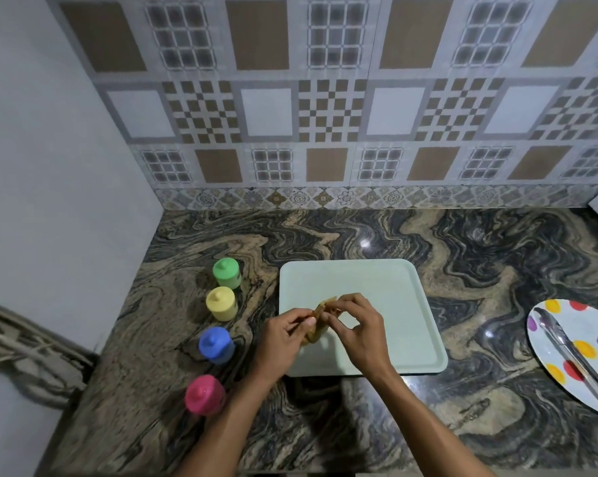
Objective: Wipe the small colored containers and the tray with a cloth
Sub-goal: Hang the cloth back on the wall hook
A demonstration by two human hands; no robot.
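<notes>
Cloth (320,321) held in two hands over the tray (394,294)

The cloth is small and yellow-brown. It is bunched up between the two hands. The left hand (284,335) pinches one end of it with the thumb and curled fingers. The right hand (356,328) pinches the other end with its fingertips, and its other fingers are bent too. The two hands are close together, with the cloth in the middle.

The hands and the cloth are above the near left part of the tray. I cannot tell if the cloth touches the tray. The tray is pale green with round corners. It lies flat on the tabletop (497,253), which is dark stone with swirly brown lines.

Four little containers stand in a row on the tabletop, left of the tray. Each one has a lid with a knob on top. The green container (226,273) is the farthest away. Next comes the yellow container (220,303), then the blue container (216,344). The pink container (204,394) is the nearest, just beside the left arm. None of them touch the tray.

Far to the right is a white plate (566,342) with red, yellow and purple dots. Shiny metal tongs (573,356) lie on it. Behind the tabletop is a wall (325,98) with brown and grey tiles.
</notes>
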